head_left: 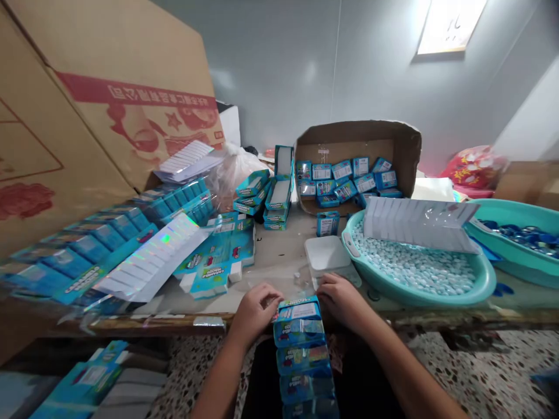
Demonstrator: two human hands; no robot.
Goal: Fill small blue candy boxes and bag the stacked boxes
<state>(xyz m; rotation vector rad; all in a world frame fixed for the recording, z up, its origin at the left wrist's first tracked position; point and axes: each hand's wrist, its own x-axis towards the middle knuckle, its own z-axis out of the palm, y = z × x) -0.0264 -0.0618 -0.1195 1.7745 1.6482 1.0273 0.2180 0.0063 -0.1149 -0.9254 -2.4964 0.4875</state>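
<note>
A long row of small blue candy boxes [302, 355] runs from the table edge down toward my lap, its far end between my hands. My left hand [261, 305] is closed, with bent fingers at the far left corner of the row. At the opposite corner my right hand [339, 295] curls its fingers against the row's side. Just beyond the right fingers lies a shallow clear plastic tub with a white lid [325, 254]. A single small blue box [327, 223] stands behind that tub.
To the right, a turquoise basin [437, 294] holds pale blue candies, with a folded white card [414, 224] across it. Another basin [519, 256] stands farther right. An open carton [358, 137] contains small boxes. Filled displays [87, 256] and flattened blue packaging [218, 256] lie left.
</note>
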